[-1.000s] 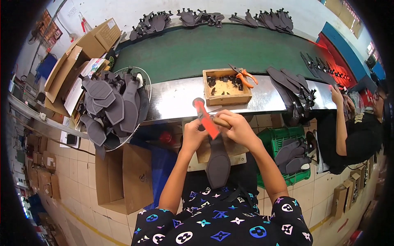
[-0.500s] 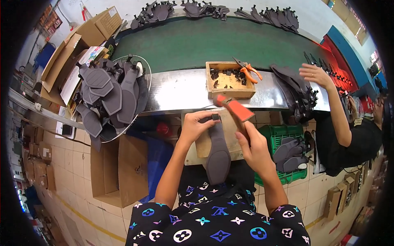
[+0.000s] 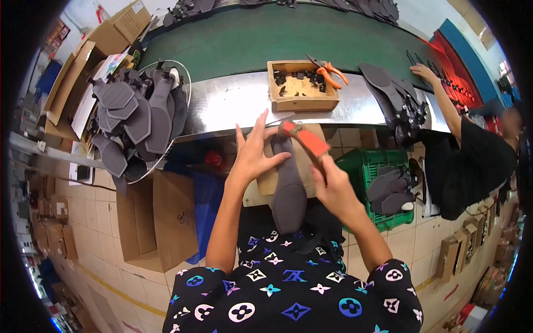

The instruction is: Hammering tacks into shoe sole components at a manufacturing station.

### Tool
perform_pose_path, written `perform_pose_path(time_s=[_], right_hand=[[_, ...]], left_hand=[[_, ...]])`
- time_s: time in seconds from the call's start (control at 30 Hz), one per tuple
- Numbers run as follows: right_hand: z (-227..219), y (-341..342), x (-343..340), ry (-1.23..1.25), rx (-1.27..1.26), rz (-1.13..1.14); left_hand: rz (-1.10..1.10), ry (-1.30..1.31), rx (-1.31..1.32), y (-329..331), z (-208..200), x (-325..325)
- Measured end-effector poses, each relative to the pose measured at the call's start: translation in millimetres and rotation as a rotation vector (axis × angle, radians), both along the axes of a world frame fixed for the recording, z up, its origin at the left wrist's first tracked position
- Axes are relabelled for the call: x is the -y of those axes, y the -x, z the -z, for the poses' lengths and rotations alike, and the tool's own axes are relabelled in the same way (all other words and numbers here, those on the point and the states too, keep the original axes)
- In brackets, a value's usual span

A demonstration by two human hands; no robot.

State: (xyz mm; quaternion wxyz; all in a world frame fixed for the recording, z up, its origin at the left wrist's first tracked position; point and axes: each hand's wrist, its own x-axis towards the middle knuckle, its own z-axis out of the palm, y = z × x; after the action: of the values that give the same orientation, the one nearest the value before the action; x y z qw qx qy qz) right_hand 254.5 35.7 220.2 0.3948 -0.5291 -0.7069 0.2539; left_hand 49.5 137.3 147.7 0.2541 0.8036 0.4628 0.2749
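Observation:
A dark grey shoe sole [image 3: 290,202] lies lengthwise in front of me over a wooden block [image 3: 265,185], its wide end toward my body. My right hand [image 3: 338,191] is wrapped around the handle of a hammer with a red section [image 3: 312,142]. The hammer's head is over the narrow far end of the sole and hides that end. Beside it, my left hand [image 3: 252,158] is spread, its thumb at the sole's left edge and its forefinger reaching toward the hammer head. It grips nothing.
A wooden box [image 3: 305,104] of small black pieces stands on the metal ledge, orange-handled pliers [image 3: 333,76] on its rim. Left, soles fill a wire basket [image 3: 189,83]; right are more soles [image 3: 383,83] and a green crate [image 3: 366,158]. A co-worker's hand [image 3: 425,73] reaches toward a red rack.
My left fingers have let go of a small black piece at the sole's narrow end and spread. The hammer head has come down to that end. The co-worker's hand has moved farther toward the rack.

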Motion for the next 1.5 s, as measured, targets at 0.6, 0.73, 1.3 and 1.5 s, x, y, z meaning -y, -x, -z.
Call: perform_pose_path(time_s=[0.6,0.73,1.3,1.5], right_hand=[[-5,-22,-6,-0.251,0.138,0.101],[15,-16,-17,0.038,0.717,-0.086],[-47,-6,-5,0.166,-0.423,-0.964],[-41,22,29,0.563,-0.865,-0.597]], left_hand=[[0.262,0.329,0.601,4,-43,72],[0.215,0.902,0.742,3,-96,118],[0.606,0.789,0.818,10,-114,128],[0.561,0.93,0.876,7,-112,138]])
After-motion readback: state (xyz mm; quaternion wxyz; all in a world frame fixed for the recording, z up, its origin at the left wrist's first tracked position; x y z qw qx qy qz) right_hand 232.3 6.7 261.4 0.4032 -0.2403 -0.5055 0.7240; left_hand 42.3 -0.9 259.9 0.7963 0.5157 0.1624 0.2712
